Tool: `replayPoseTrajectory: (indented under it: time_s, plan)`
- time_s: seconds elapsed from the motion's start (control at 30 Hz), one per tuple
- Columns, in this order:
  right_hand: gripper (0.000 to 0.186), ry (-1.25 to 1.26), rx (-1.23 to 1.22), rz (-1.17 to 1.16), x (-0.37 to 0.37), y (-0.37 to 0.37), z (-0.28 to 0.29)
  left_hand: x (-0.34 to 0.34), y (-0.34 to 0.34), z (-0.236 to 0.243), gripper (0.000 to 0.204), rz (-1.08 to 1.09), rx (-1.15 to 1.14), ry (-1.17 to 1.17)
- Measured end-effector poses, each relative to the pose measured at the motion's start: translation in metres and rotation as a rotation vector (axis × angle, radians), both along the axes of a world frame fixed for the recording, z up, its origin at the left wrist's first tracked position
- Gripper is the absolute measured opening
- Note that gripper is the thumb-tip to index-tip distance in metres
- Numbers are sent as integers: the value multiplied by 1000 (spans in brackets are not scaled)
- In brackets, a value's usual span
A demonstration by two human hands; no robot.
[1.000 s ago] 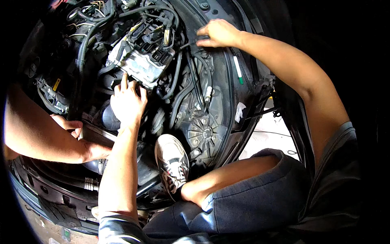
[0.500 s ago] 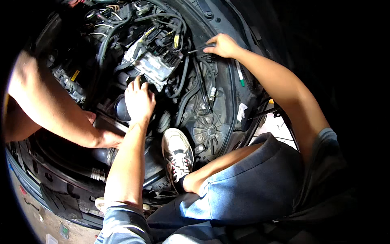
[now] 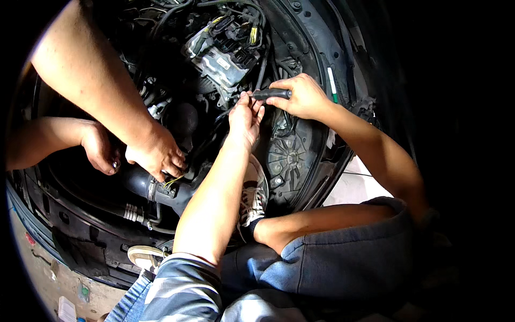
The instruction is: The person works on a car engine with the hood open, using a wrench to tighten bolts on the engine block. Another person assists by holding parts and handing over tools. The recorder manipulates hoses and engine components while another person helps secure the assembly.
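Observation:
My right hand [image 3: 306, 97] grips the back end of a black-handled tool [image 3: 272, 94], shaped like a screwdriver, held roughly level above the engine bay. At the tool's front end my left hand [image 3: 245, 121] has its fingers curled, thumb and fingertips closed round the shaft; the tip is hard to make out. Just beyond lies a silver control module [image 3: 224, 67] with black connectors and yellow-tagged plugs. To the left, another person's hand [image 3: 161, 153] reaches onto a black intake pipe [image 3: 140, 180] near a thin yellow wire, and their other hand [image 3: 101, 147] hovers beside it with fingers curled.
My shoe [image 3: 253, 196] stands inside the bay beside a ribbed round strut-tower cover [image 3: 289, 155]. A white marker with a green end [image 3: 332, 83] rests on the fender edge. Hoses and cables run around the module. A second shoe [image 3: 145, 257] is at the front edge.
My left hand has moved from the module's lower edge right to the tool. My right hand has drawn the tool nearer. The other person's hands have shifted, one now resting on the pipe.

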State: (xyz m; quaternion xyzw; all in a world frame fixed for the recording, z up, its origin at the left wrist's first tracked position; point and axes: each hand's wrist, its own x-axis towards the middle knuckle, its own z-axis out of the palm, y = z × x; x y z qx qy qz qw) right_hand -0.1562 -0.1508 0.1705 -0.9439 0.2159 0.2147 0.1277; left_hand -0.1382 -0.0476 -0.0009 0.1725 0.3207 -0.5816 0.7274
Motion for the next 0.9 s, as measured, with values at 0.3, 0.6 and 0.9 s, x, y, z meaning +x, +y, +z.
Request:
replayPoseTrajectory:
  time_s: [0.3,0.6,0.9]
  plan:
    - [29,-69,13,99,9,-8,-10,13,-3,1,24,56,68,140]
    - [38,60,-43,137,19,-4,-14,9,4,-6,20,88,99,177]
    - [39,146,-128,399,37,-14,-5,16,-1,-2,17,36,141,160]
